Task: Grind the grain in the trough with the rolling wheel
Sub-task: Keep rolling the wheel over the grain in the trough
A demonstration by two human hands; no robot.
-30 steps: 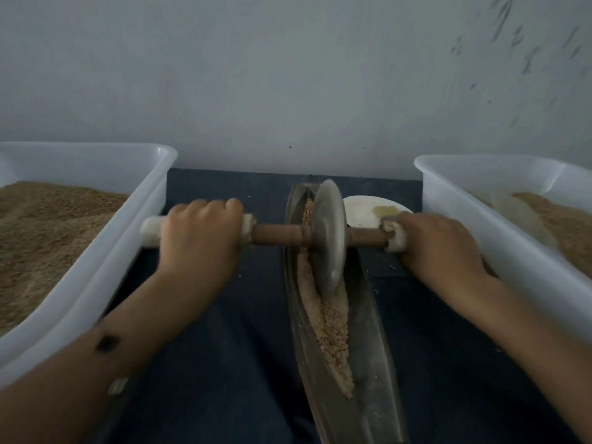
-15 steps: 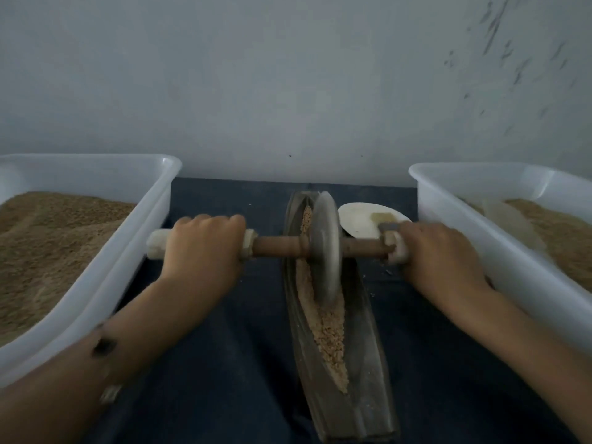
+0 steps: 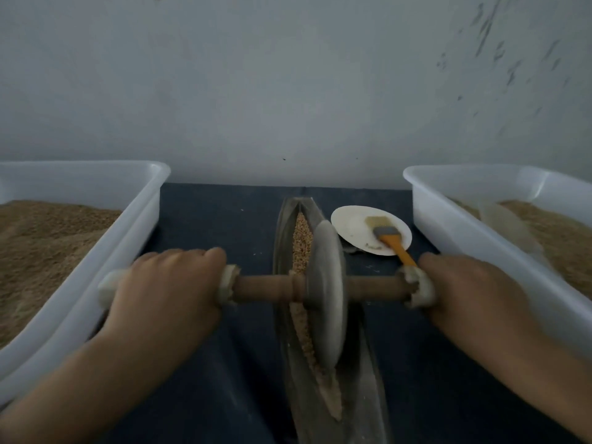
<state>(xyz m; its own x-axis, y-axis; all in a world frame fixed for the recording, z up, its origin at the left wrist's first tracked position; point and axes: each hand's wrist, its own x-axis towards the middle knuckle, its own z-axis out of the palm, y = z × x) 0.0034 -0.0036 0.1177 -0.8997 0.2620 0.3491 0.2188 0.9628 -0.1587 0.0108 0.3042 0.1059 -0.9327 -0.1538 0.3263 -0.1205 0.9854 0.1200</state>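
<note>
In the narrow trough (image 3: pixel 282 225) on the dark cloth (image 3: pixel 208 225), the rolling wheel (image 3: pixel 328 293) stood upright on the grain (image 3: pixel 301 241). The left hand (image 3: pixel 166 283) and right hand (image 3: pixel 464 290) each curled tightly round 1 end of its axle (image 3: pixel 262 288). Behind the right hand, a brush (image 3: pixel 389 240) lay on a white plate (image 3: pixel 350 222).

Dim light; pale grey wall (image 3: pixel 288 84) with dark scuff marks (image 3: pixel 499 52) upper right, dark blue cloth-covered surface (image 3: pixel 217 219) below.

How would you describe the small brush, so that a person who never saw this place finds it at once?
Start at the long trough in the middle and look just right of its far end, to the white plate. The brush lies on it, the only thing with an orange handle, pointing toward the right hand.
</note>
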